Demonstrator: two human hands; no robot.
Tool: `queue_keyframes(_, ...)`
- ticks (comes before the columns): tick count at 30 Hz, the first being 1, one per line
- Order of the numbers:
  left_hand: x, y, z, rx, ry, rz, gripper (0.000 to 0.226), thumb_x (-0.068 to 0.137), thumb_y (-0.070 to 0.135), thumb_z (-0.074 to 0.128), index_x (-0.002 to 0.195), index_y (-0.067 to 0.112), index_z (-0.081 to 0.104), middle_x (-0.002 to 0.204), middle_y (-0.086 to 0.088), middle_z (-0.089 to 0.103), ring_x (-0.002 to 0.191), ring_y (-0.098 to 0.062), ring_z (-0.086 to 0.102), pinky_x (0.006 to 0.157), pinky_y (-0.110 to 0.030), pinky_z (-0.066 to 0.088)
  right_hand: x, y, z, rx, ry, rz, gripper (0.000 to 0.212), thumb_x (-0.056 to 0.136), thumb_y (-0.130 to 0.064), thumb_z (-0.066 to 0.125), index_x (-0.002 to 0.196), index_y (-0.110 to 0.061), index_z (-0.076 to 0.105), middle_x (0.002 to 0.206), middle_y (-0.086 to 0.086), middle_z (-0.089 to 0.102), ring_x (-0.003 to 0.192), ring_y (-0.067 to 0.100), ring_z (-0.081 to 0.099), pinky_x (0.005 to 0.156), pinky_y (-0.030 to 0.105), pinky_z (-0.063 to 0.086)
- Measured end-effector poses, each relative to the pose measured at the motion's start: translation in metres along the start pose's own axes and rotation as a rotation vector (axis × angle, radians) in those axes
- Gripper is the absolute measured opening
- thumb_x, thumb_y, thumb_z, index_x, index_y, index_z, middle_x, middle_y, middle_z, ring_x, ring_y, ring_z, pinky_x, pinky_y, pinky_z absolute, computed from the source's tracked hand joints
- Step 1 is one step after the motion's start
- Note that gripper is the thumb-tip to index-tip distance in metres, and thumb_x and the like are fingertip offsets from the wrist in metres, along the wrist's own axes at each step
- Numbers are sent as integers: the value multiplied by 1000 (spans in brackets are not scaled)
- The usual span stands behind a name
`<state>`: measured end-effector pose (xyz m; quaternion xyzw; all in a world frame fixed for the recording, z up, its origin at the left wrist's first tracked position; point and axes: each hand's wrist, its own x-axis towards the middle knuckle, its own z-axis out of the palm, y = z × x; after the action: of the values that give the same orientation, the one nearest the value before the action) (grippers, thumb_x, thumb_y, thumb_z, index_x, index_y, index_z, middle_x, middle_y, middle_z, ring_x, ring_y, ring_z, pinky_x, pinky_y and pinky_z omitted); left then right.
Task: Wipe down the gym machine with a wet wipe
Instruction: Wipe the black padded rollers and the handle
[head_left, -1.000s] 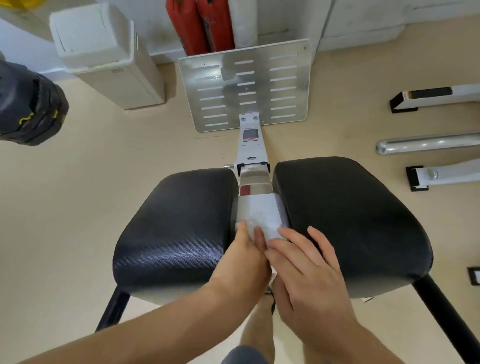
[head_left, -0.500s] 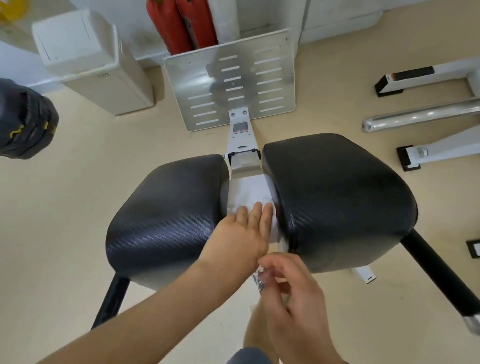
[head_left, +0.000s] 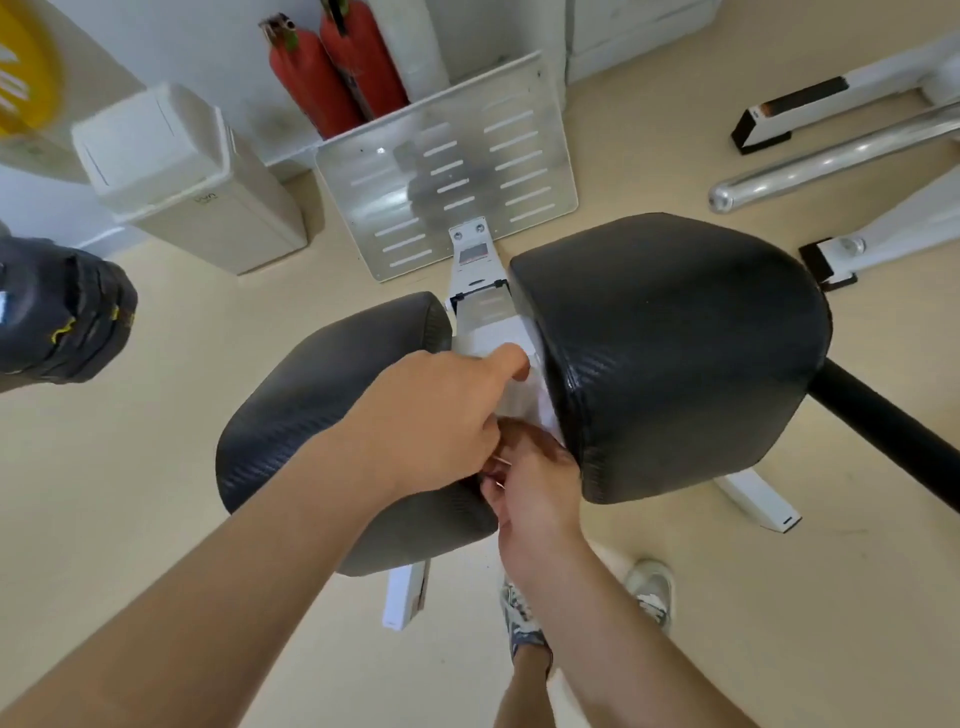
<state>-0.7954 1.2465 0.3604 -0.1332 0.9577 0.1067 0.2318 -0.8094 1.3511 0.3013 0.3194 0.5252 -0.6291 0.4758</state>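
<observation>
The gym machine has two black padded cushions, a left pad (head_left: 311, 395) and a right pad (head_left: 675, 343), on a white centre beam (head_left: 485, 312) that ends at a slotted metal foot plate (head_left: 447, 171). A white wet wipe (head_left: 524, 400) lies in the gap between the pads. My left hand (head_left: 431, 415) presses on the wipe with its fingers curled over it. My right hand (head_left: 535, 483) sits just below, fingers pinched at the wipe's lower edge. Most of the wipe is hidden under both hands.
A white bin (head_left: 176, 176) and two red fire extinguishers (head_left: 332, 67) stand by the wall. A chrome bar (head_left: 831, 161) and white frame feet (head_left: 789, 119) lie at the right. A dark bag (head_left: 62, 312) hangs at the left. My shoes (head_left: 649, 587) show below.
My left hand has slid forward and right along the beam over the wipe, its fingers now curled. My right hand has come up to the wipe's lower edge. The view has shifted closer.
</observation>
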Motion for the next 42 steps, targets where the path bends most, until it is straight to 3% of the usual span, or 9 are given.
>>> queue_keyframes(4, 8, -1, 13, 333, 52, 80, 13, 90, 24, 52, 98, 30, 59, 106, 6, 57, 87, -21, 59, 67, -30, 30, 23, 13, 1, 236, 109, 83, 13, 90, -10, 53, 80, -12, 60, 72, 5, 63, 66, 17, 57, 49, 22, 40)
queue_keyframes(9, 17, -1, 15, 303, 25, 96, 25, 89, 22, 54, 106, 35, 66, 111, 3, 49, 95, -23, 56, 65, -32, 31, 32, 22, 7, 200, 224, -20, 15, 86, -12, 51, 72, -15, 54, 63, 2, 52, 53, 13, 47, 43, 19, 36)
queue_keyframes(11, 18, -3, 14, 281, 31, 73, 25, 87, 24, 55, 105, 34, 68, 107, 3, 50, 92, -24, 56, 63, -31, 31, 28, 25, 10, 11, 204, -217, 6, 79, -19, 54, 81, -17, 58, 74, 0, 58, 67, 17, 54, 58, 26, 42)
queue_keyframes(17, 11, -1, 13, 216, 108, 19, 21, 80, 22, 51, 89, 24, 69, 94, 2, 56, 77, -21, 56, 57, -28, 31, -14, 53, 18, -761, 440, -900, 51, 82, -1, 52, 132, -6, 45, 133, 11, 46, 121, 27, 42, 97, 21, 31)
queue_keyframes(21, 8, -2, 17, 205, 224, 43, 26, 83, 25, 40, 81, 24, 65, 85, 2, 55, 69, -18, 50, 57, -28, 30, -14, 59, 22, -747, 284, -831, 70, 90, 0, 47, 152, -10, 17, 159, 5, 20, 146, 16, 16, 107, 2, 8)
queue_keyframes(28, 6, -4, 24, 139, 277, 27, 20, 79, 17, 51, 95, 22, 61, 84, -1, 61, 79, -26, 59, 60, -32, 35, -18, 64, 16, -633, 457, -894, 60, 86, -13, 36, 146, -16, 40, 148, 1, 45, 135, 14, 41, 101, -1, 22)
queue_keyframes(33, 8, -11, 23, 46, 269, 88, 30, 75, 20, 50, 104, 23, 56, 80, 1, 63, 82, -29, 61, 61, -32, 41, 1, 62, 29, -494, 239, -694, 60, 102, -15, 38, 154, -21, 9, 162, -1, 9, 146, 5, 8, 97, -7, 7)
queue_keyframes(37, 3, -17, 32, 55, 427, 144, 36, 72, 26, 39, 84, 22, 73, 62, -2, 64, 68, -26, 58, 59, -31, 42, 20, 57, 27, -540, 219, -446, 78, 98, -36, 44, 154, -16, -6, 160, 16, 13, 140, 29, 32, 96, 25, 33)
queue_keyframes(42, 4, -15, 33, 58, 439, 96, 39, 72, 23, 38, 85, 25, 75, 62, -1, 65, 70, -25, 58, 65, -33, 38, 21, 43, 32, -443, 217, -389, 67, 100, -20, 44, 152, -4, 4, 155, 25, 19, 137, 37, 34, 107, 42, 34)
